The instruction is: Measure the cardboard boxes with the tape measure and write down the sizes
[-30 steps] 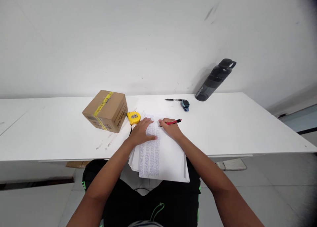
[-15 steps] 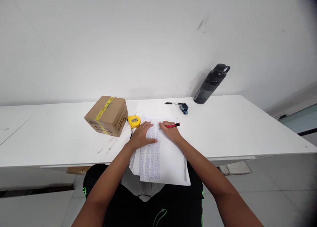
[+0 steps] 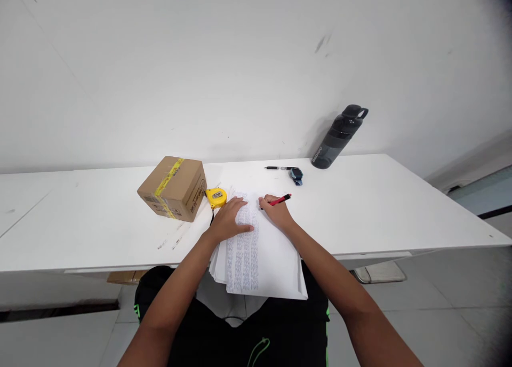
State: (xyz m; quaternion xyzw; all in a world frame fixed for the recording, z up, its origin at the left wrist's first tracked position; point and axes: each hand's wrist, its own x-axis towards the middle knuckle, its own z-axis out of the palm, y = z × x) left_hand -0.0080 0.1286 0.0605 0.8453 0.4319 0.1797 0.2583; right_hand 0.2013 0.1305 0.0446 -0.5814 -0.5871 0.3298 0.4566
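Note:
White paper sheets [image 3: 276, 265] lie in a stack on the table, hanging over its front edge. Columns of blue handwriting run down the left part of the top sheet. My left hand [image 3: 230, 220] rests flat on the written part, thumb and fingers spread. In my right hand [image 3: 276, 212] is a red and black pen [image 3: 280, 200], gripped between the fingers with its tip low over the paper, right of the writing. Just beyond my left hand sits a yellow tape measure [image 3: 216, 197], close to the cardboard box.
A cardboard box [image 3: 176, 185] with yellow tape stands left of the papers. Behind them lie a black pen [image 3: 280, 168] and a dark blue watch [image 3: 296, 175]. A dark water bottle [image 3: 338, 137] stands near the wall. The white table [image 3: 380, 212] ends in front of my lap.
The right hand has shifted very slightly right and the pen's upper end has tilted up a little. The left hand and papers stay in place.

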